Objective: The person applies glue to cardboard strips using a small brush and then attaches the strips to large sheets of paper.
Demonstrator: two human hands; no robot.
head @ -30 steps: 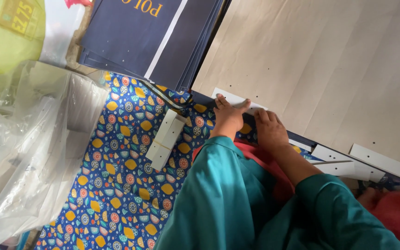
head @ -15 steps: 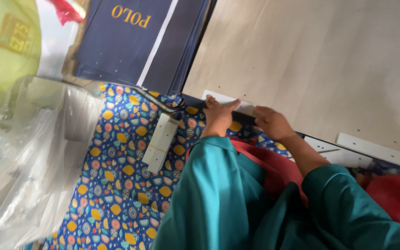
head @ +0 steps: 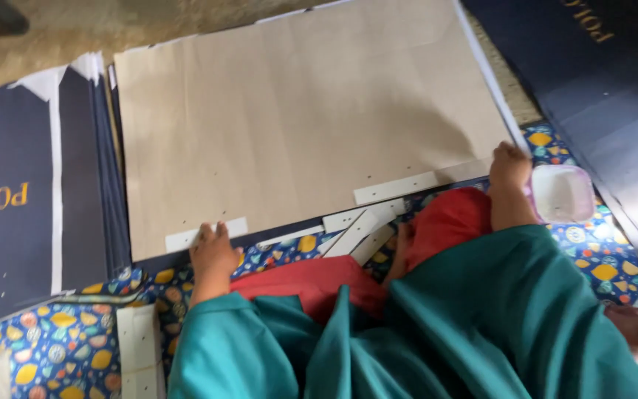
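Down at the near edge of the big brown paper sheet (head: 311,118), the left hand (head: 214,255) lies flat, fingers spread, touching a white card strip (head: 204,235) glued along that edge. The right hand (head: 509,166) rests on the sheet's right corner, fingers curled loosely, holding nothing I can make out. Just right of it sits a small white plastic tub (head: 561,193). Between the hands lie more white strips (head: 363,222) on a patterned blue mat (head: 60,347). Left of the left hand, navy printed sheets (head: 16,192) are stacked.
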